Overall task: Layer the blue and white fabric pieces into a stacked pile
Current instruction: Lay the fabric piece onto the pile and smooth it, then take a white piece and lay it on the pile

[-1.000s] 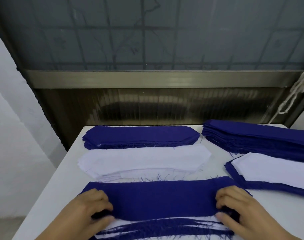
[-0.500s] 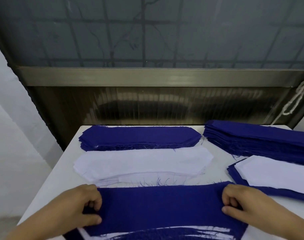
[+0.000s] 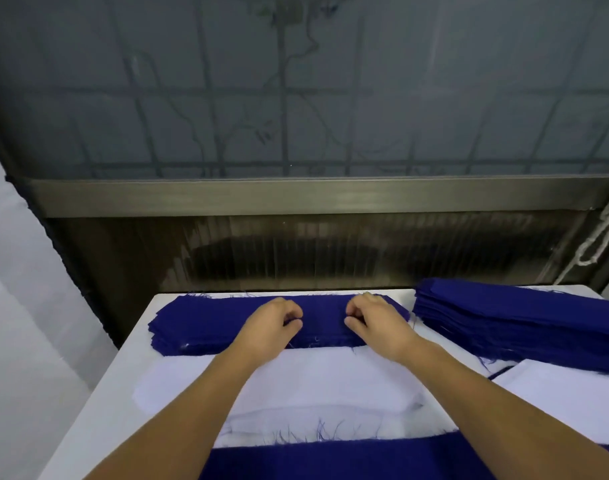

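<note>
A pile of long blue fabric pieces (image 3: 206,323) lies at the far edge of the white table (image 3: 98,420). Both arms reach out over it. My left hand (image 3: 271,327) and my right hand (image 3: 372,323) sit near the pile's middle, fingers curled, each pinching the top blue piece. Just nearer lies a pile of white fabric pieces (image 3: 316,386), partly under my forearms. At the near edge the layered blue-and-white stack (image 3: 337,459) shows a blue piece on top with frayed threads.
A thick blue fabric stack (image 3: 524,317) lies at the far right, with a white piece on blue (image 3: 573,400) in front of it. A dark panel and metal rail stand behind the table. A white cord (image 3: 604,237) hangs at the right.
Both hands left the near blue piece lying on the layered stack and reached forward to the far blue pile, where they now pinch its top piece. The camera tilted up.
</note>
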{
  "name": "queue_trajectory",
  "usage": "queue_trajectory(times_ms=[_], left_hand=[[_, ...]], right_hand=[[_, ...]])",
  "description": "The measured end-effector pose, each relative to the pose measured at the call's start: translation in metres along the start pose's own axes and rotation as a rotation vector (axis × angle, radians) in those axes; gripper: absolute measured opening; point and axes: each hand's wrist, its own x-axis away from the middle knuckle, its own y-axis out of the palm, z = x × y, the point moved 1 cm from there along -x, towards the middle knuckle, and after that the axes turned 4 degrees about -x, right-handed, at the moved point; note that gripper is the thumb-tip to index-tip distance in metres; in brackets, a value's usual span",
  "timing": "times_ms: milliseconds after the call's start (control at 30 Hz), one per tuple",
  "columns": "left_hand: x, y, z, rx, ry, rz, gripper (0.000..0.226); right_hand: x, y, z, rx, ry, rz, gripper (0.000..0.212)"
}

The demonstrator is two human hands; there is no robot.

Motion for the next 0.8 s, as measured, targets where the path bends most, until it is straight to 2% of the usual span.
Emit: queue_trajectory(times_ms=[167,333,433,567,733,800], left_hand=[[-0.019,0.013,-0.011,0.064,-0.063,-0.077,0.012],[-0.030,0.017,-0.014,0.090,-0.089,-0.113,0.014],[-0.034,0.019,-0.015,0.089,-0.111,-0.133,0.018],[-0.040,0.021,-0.013,0.064,-0.129,-0.137,0.025],[-0.046,0.022,-0.014,0.010,-0.125,-0.124,0.021],[-0.047,0.023,-0.014,-0.019,-0.120,-0.114,0.021]], right_hand=[[-0.017,0.012,0.018,0.010,0.038,-0.057,0.006],[-0.028,0.013,0.021,-0.014,0.057,-0.098,0.006],[-0.034,0.011,0.020,-0.017,0.067,-0.136,0.014],[-0.041,0.008,0.020,0.129,0.009,-0.203,0.031],[-0.046,0.007,0.021,0.170,-0.005,-0.220,0.029],[-0.045,0.009,0.022,0.096,0.019,-0.206,0.035]])
